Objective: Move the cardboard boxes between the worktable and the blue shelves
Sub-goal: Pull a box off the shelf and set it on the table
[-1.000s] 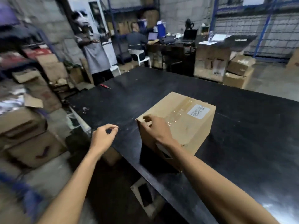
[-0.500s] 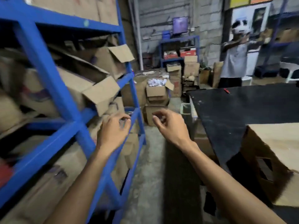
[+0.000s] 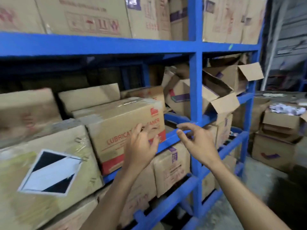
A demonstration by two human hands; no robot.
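I face the blue shelves (image 3: 195, 83), packed with cardboard boxes on every level. A taped box with red lettering (image 3: 116, 128) stands on the middle shelf, right at its front edge. My left hand (image 3: 141, 145) is raised in front of that box's face, fingers loosely curled, holding nothing. My right hand (image 3: 196, 140) hovers just before the middle shelf rail, right of the box, fingers spread and slightly bent, also empty. Whether either hand touches the box or rail cannot be told. The worktable is out of view.
A large box with a black-and-white diamond label (image 3: 48, 168) sits to the left. Torn open boxes (image 3: 221, 90) fill the right bay. More boxes (image 3: 169, 165) stand on the lower shelf. Stacked cartons (image 3: 279, 135) sit on the concrete floor at right.
I have turned from the worktable, where my right hand rested on a box, to face the shelves. Both empty hands have come up in front of the red-lettered box.
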